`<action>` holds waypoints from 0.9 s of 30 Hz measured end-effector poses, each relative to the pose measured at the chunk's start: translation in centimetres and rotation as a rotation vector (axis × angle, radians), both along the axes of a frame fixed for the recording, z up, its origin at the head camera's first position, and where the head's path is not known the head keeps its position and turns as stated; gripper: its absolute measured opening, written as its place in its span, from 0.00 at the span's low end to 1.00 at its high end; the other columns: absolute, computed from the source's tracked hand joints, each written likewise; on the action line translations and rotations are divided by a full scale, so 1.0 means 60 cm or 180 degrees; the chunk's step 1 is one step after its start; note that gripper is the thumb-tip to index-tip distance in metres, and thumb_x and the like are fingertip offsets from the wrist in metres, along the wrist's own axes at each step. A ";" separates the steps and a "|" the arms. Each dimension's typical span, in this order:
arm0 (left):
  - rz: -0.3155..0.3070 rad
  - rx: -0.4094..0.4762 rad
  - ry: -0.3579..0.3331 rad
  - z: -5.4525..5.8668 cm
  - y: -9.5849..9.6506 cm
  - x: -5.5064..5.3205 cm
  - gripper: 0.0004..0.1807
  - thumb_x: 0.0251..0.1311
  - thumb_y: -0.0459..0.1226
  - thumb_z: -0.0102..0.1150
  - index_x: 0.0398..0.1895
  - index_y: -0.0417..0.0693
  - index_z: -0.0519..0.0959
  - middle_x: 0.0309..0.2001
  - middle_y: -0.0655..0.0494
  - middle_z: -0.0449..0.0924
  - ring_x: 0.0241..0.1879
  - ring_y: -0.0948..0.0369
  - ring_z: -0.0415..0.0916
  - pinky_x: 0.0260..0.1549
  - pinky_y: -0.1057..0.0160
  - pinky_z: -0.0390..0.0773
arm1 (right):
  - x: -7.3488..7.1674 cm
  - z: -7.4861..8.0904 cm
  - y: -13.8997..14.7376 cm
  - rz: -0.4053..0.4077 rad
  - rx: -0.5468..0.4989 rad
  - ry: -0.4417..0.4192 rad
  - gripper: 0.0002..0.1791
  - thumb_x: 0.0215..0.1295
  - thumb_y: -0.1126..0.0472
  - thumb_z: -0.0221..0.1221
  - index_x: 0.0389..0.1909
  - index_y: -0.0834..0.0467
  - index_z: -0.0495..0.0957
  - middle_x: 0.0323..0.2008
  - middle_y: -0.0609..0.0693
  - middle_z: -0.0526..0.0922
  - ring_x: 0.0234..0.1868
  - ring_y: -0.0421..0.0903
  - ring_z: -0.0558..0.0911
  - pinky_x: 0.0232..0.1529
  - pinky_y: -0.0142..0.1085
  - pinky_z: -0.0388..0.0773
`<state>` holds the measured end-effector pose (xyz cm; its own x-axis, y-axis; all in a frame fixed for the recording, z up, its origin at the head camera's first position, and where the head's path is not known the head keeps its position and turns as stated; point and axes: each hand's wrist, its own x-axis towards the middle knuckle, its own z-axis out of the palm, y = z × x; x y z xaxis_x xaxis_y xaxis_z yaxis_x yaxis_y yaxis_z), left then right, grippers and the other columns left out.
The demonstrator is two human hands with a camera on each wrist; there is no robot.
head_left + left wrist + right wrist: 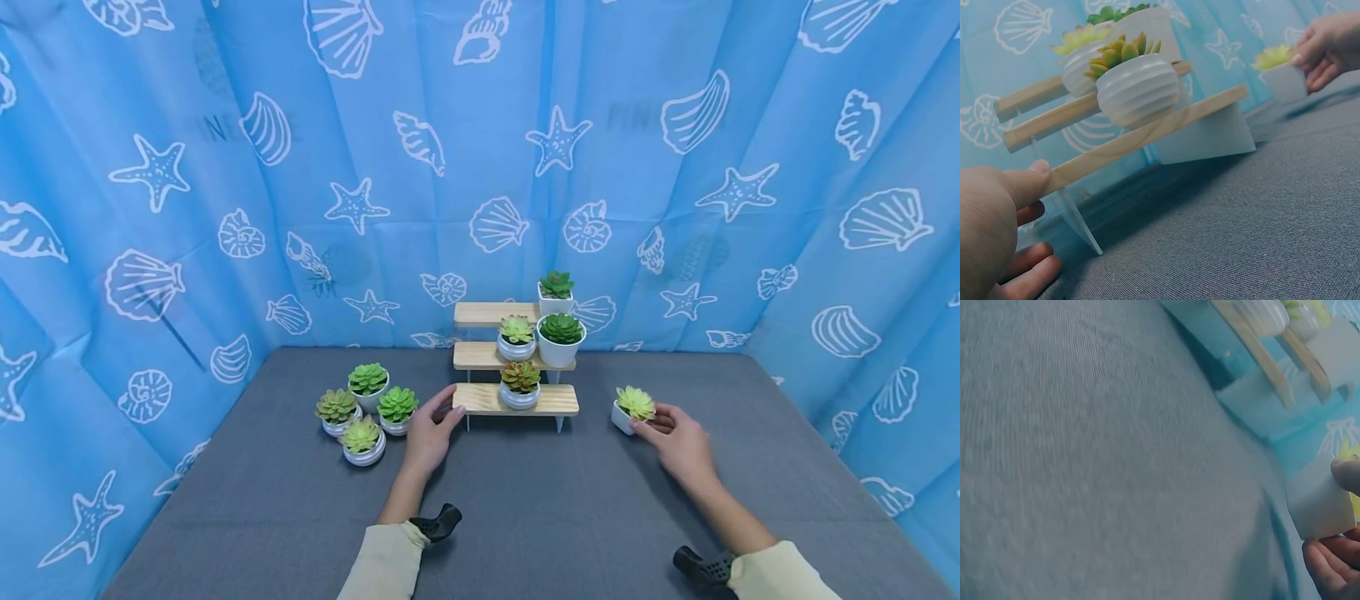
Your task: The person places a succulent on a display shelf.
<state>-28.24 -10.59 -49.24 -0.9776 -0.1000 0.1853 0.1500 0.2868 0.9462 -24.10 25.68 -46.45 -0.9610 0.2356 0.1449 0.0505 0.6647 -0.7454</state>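
My left hand holds the left end of the lowest board of a three-step wooden plant stand. In the left wrist view its thumb lies against the board, other fingers below. To the right of the stand, my right hand pinches a square white pot with a pale green succulent, slightly tilted. Whether that pot touches the table cannot be told. On the bottom step sits a reddish-green succulent. The middle step bears a pale succulent and a dark green one.
A green succulent in a square pot stands at the top step's right end. Several potted succulents cluster on the grey table left of my left hand. A blue shell-print curtain hangs behind and along both sides.
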 end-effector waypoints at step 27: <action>-0.0017 -0.0005 0.0013 0.000 -0.001 -0.002 0.25 0.66 0.40 0.61 0.66 0.49 0.73 0.58 0.52 0.78 0.58 0.55 0.74 0.56 0.51 0.73 | -0.025 0.024 -0.069 0.0765 -0.0561 0.0556 0.29 0.62 0.62 0.66 0.61 0.69 0.70 0.50 0.65 0.79 0.51 0.57 0.79 0.45 0.22 0.76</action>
<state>-28.34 -10.62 -49.26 -0.9773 -0.0946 0.1894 0.1553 0.2876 0.9451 -25.58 21.55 -45.01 -0.9563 0.0416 0.2894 -0.2303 0.5024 -0.8334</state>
